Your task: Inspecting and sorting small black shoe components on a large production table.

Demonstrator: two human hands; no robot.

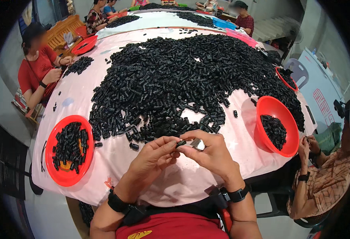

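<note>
The small black part [181, 143] is being held in the air above the pink cloth [175, 184], in front of the body, at the centre of the dial by which places are being reckoned here. By the left hand [153, 156] it is being pinched between thumb and forefinger, the other fingers being curled beneath. By the right hand [214, 152] a silvery thing [199, 144] is being gripped, with thumb and forefinger being held close to the same part (whether a blade, a cap or a scrap of foil is being held cannot be told from this view). The step in hand is apparently being carried out on a single piece, which is being handled between both hands. The space at 12 o'clock is being taken up by a heap of like parts [155, 79], its near edge lying just beyond the fingertips. More black parts are being held in a red tray [68, 181] at 9 o'clock and in a red bowl [289, 123] between 2 and 3 o'clock. For the next move, a steady left pinch and fine control of the silvery thing are seemingly being called for, since so small a part is being partly covered by the fingers
</note>
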